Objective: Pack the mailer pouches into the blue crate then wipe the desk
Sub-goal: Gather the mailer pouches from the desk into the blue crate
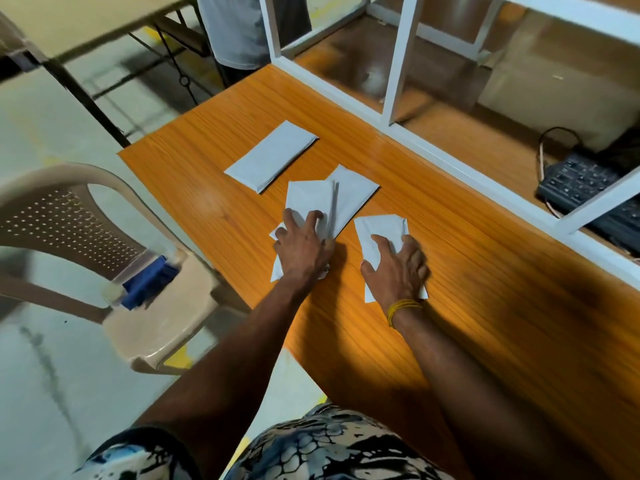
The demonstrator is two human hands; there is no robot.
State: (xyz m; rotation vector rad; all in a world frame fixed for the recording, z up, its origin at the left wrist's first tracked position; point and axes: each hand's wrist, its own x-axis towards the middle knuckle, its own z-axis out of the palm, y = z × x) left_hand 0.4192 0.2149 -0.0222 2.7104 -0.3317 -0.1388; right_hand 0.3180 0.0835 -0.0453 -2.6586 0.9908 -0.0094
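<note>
- Here we press our left hand (300, 242) on a loose bunch of white pouches (313, 202), fingers curled over it, likely to gather them.
- Our right hand (394, 268) lies spread on a single pouch (379, 226) just beside, fingers fairly straight, pinning it to the desk (485, 271).
- One more pouch (272, 155) lies apart, farther off.
- We see no blue crate; a blue thing (149, 284) sits blurred on the chair (69, 216).
</note>
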